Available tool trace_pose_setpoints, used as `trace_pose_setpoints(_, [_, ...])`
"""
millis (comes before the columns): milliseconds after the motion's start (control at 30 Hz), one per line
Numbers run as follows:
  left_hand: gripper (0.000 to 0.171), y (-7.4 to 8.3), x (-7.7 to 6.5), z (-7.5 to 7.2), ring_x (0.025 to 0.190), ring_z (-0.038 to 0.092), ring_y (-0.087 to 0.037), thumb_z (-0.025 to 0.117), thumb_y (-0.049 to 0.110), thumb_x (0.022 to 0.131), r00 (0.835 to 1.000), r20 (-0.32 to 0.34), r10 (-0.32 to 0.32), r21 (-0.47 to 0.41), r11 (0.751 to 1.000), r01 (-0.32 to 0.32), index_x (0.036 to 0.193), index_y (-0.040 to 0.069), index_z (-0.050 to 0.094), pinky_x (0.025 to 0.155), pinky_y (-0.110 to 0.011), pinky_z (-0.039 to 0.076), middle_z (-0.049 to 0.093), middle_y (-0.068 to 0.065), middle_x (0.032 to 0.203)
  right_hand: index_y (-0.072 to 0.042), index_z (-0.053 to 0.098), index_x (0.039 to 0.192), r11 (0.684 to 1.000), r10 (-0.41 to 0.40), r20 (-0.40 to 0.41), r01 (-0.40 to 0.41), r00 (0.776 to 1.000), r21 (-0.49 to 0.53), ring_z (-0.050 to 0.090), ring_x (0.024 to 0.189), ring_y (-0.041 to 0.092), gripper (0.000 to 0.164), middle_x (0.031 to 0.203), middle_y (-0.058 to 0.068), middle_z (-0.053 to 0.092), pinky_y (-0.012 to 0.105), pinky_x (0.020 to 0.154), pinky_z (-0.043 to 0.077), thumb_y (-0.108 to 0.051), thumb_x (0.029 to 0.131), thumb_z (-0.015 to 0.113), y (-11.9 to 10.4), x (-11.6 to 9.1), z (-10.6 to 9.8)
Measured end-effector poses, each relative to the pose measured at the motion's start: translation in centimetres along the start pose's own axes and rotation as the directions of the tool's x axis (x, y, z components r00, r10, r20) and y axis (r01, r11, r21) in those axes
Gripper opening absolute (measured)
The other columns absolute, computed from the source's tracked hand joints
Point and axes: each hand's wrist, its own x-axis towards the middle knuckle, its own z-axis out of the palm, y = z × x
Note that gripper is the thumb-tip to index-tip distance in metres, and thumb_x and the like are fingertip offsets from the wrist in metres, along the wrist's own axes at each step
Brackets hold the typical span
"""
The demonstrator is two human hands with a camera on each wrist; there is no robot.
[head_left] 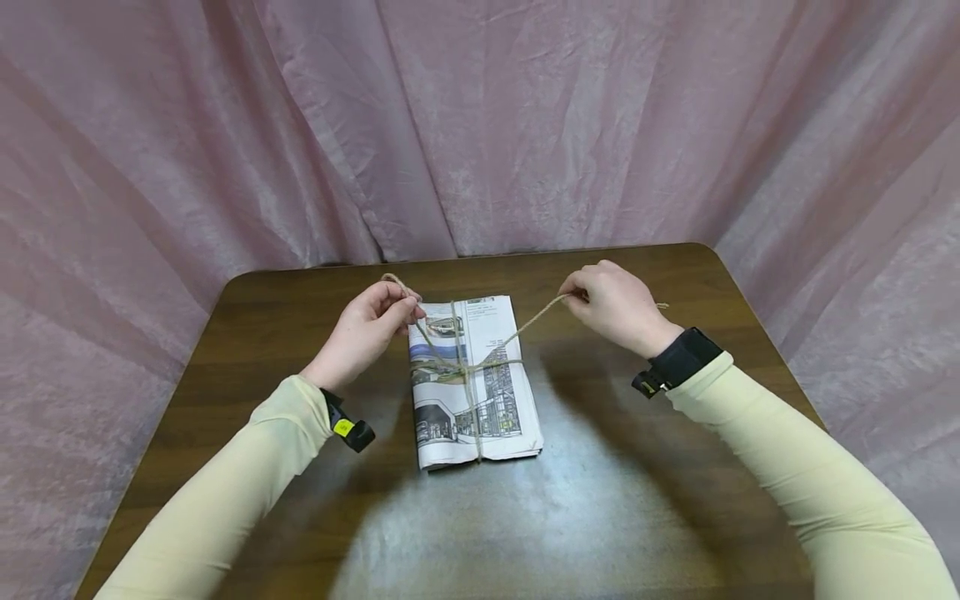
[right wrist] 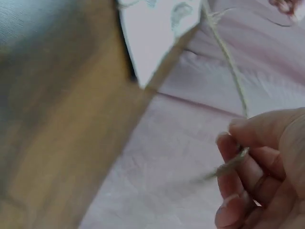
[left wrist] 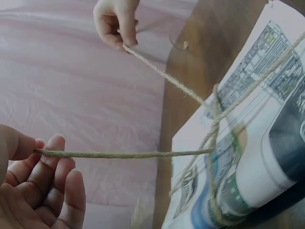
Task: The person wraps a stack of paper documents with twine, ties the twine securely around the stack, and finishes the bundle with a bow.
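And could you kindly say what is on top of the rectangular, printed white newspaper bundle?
Thin tan twine crosses the bundle both ways, and two lengths lead to the left hand and right hand. What lies directly beneath the twine is covered.

Folded newspaper stack (head_left: 498, 400) lay flat on the wooden table (head_left: 600, 500), bound crosswise with tan twine (left wrist: 124, 155); two lengths rose outward from the crossing, nearly straight.
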Motion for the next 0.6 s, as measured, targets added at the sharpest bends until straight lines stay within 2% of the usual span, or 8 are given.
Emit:
trace_pose_setpoints(100, [0.023, 0.3, 0.3, -0.4, 0.097, 0.066, -0.02, 0.056, 0.017, 0.106, 1.0, -0.006, -0.011, 0.023, 1.0, 0.011, 0.119, -0.002, 0.062, 0.081, -0.031, 0.055, 0.07, -0.014, 0.111, -0.012, 0.074, 0.107, 0.987, 0.053, 0.052, -0.06, 0.997, 0.148, 0.061, 0.089, 0.021, 0.011, 0.097, 0.0, 0.071, 0.04, 0.077, 0.049, -0.012, 0.096, 0.071, 0.1, 0.5, -1.0])
trace_pose_setpoints(200, [0.025, 0.4, 0.4, -0.5, 0.098, 0.065, -0.023, 0.056, 0.017, 0.106, 1.0, 0.001, -0.021, 0.038, 0.999, 0.021, 0.123, 0.0, 0.063, 0.083, -0.03, 0.054, 0.071, -0.016, 0.109, -0.011, 0.072, 0.112, 0.925, 0.104, 0.153, -0.152, 0.983, 0.348, 0.06, 0.089, 0.019, 0.013, 0.101, 0.002, 0.068, 0.037, 0.078, 0.048, -0.013, 0.1, 0.066, 0.3, 0.7, -1.6])
trace_pose_setpoints(267, [0.026, 0.4, 0.6, -0.5, 0.101, 0.066, -0.025, 0.056, 0.018, 0.106, 1.0, 0.009, -0.022, 0.039, 0.999, 0.022, 0.123, 0.0, 0.063, 0.084, -0.028, 0.054, 0.071, -0.016, 0.11, -0.008, 0.073, 0.115, 0.832, 0.118, 0.233, -0.225, 0.965, 0.507, 0.06, 0.088, 0.02, 0.017, 0.101, 0.006, 0.068, 0.034, 0.076, 0.05, -0.011, 0.104, 0.06, 0.3, 0.9, -1.8])
trace_pose_setpoints(367, [0.026, 0.6, 0.7, -0.4, 0.104, 0.065, -0.029, 0.056, 0.019, 0.106, 1.0, 0.017, -0.025, 0.036, 0.999, 0.024, 0.123, 0.0, 0.063, 0.082, -0.024, 0.053, 0.07, -0.016, 0.111, 0.001, 0.069, 0.123, 0.621, 0.109, 0.327, -0.321, 0.939, 0.715, 0.063, 0.091, 0.023, 0.028, 0.105, 0.015, 0.068, 0.032, 0.075, 0.054, -0.003, 0.104, 0.048, 0.1, 1.1, -2.0])
trace_pose_setpoints(433, [0.025, 0.7, 0.7, -0.3, 0.104, 0.065, -0.029, 0.056, 0.019, 0.106, 1.0, 0.014, -0.024, 0.038, 0.999, 0.023, 0.123, 0.0, 0.063, 0.081, -0.024, 0.053, 0.07, -0.015, 0.111, 0.007, 0.064, 0.129, 0.495, 0.089, 0.357, -0.352, 0.93, 0.794, 0.065, 0.097, 0.025, 0.032, 0.112, 0.02, 0.068, 0.033, 0.078, 0.056, 0.004, 0.103, 0.046, -0.1, 1.3, -2.0])
trace_pose_setpoints(467, [0.025, 0.7, 0.8, -0.3, 0.104, 0.065, -0.029, 0.056, 0.018, 0.106, 1.0, 0.013, -0.022, 0.037, 0.999, 0.022, 0.122, 0.0, 0.063, 0.081, -0.024, 0.053, 0.07, -0.015, 0.111, 0.008, 0.063, 0.13, 0.464, 0.083, 0.358, -0.354, 0.93, 0.812, 0.066, 0.099, 0.026, 0.033, 0.114, 0.021, 0.068, 0.033, 0.081, 0.057, 0.005, 0.102, 0.046, -0.2, 1.4, -2.0])
trace_pose_setpoints(533, [0.025, 0.7, 0.9, -0.4, 0.101, 0.065, -0.027, 0.056, 0.018, 0.106, 1.0, 0.009, -0.017, 0.041, 0.999, 0.017, 0.122, 0.0, 0.063, 0.08, -0.025, 0.053, 0.07, -0.015, 0.11, 0.007, 0.064, 0.131, 0.469, 0.086, 0.345, -0.343, 0.935, 0.814, 0.069, 0.101, 0.026, 0.031, 0.115, 0.019, 0.07, 0.034, 0.084, 0.057, 0.004, 0.102, 0.054, -0.3, 1.5, -1.9])
trace_pose_setpoints(600, [0.027, 0.7, 1.0, -0.4, 0.099, 0.065, -0.024, 0.056, 0.019, 0.106, 1.0, 0.008, -0.013, 0.049, 0.999, 0.013, 0.123, -0.001, 0.063, 0.08, -0.025, 0.053, 0.071, -0.015, 0.11, 0.003, 0.068, 0.127, 0.519, 0.112, 0.323, -0.332, 0.94, 0.787, 0.071, 0.099, 0.025, 0.027, 0.112, 0.016, 0.072, 0.033, 0.084, 0.058, -0.003, 0.101, 0.063, -0.4, 1.6, -1.7])
